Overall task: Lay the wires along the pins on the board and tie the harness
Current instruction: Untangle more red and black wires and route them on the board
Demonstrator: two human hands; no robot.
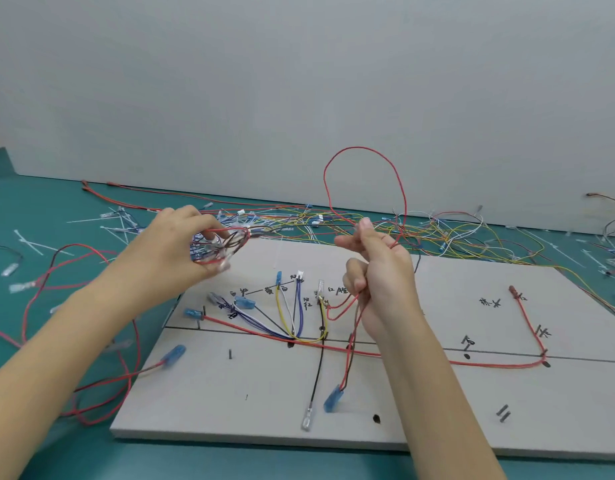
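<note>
A grey harness board with black pins and handwritten marks lies on the green table. Red, yellow, blue, white and black wires run along its pins. My left hand grips a tangled bundle of wires above the board's far left corner. My right hand is raised over the board's middle and pinches a red wire that loops high above it. From that hand a red and a brown strand hang down to a blue connector near the front edge.
A loose heap of coloured wires lies behind the board along the white wall. White cable ties and more red wires are scattered on the green table at the left. Further wires lie at the far right edge.
</note>
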